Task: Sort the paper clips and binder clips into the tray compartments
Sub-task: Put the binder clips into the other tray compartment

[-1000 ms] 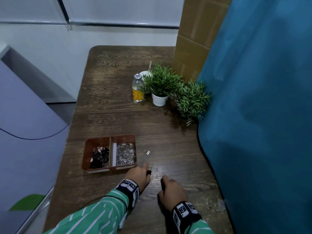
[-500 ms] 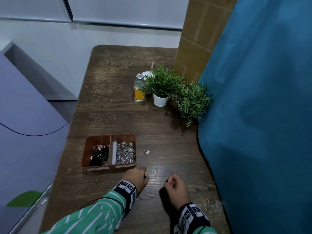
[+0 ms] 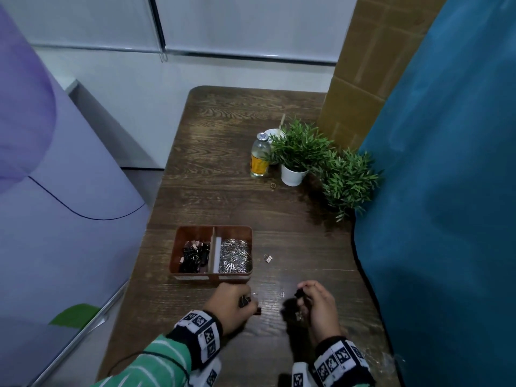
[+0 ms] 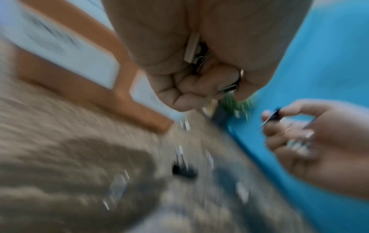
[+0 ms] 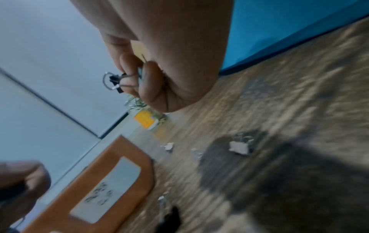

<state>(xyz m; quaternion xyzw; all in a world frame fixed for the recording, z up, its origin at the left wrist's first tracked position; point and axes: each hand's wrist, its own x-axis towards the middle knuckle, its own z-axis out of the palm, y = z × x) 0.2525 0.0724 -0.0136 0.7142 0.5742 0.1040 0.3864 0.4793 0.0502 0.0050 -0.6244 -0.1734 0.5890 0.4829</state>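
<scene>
The brown tray [image 3: 210,276] stands mid-table, with black binder clips [image 3: 194,255] in its left compartment and silver paper clips [image 3: 234,255] in its right one. Just in front of the tray, my left hand [image 3: 247,301] is curled into a fist that grips several clips [image 4: 199,55]. My right hand [image 3: 303,294] pinches a black binder clip [image 5: 113,82] above the table. A black binder clip [image 3: 258,311] lies on the wood between the hands, and a paper clip [image 3: 282,293] lies close by. Right of the tray lies a pale binder clip [image 3: 268,257].
A bottle [image 3: 260,159], two potted plants [image 3: 298,152] and a small ring [image 3: 272,186] sit at the far right. A blue curtain [image 3: 446,191] closes off the table's right edge. Something clear and shiny [image 3: 389,358] lies by my right wrist.
Both hands have lifted off the table and drawn back toward me. My right hand now holds a black binder clip up; my left has closed round its clips.
</scene>
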